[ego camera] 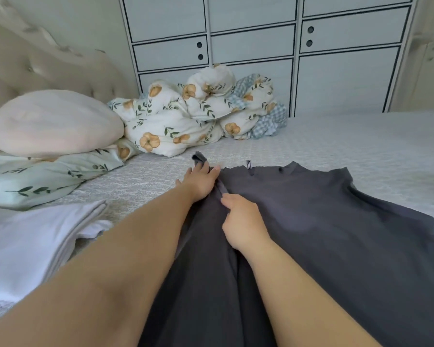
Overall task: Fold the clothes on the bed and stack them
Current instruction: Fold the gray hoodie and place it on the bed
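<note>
A dark grey garment (323,221) lies spread across the bed (361,141), its neck edge pointing away from me. My left hand (201,182) lies at the garment's far left corner, fingers stretched over the cloth where a small sleeve end sticks up. Just below it, my right hand (241,221) pinches a fold along the garment's left side with curled fingers. To my left sits a stack of folded white clothes (30,246).
A crumpled floral duvet (193,116) is heaped at the far side of the bed. A pale pink pillow (53,123) rests on a floral pillow (43,179) at the left, against a tufted headboard. White cabinets (261,46) stand behind the bed.
</note>
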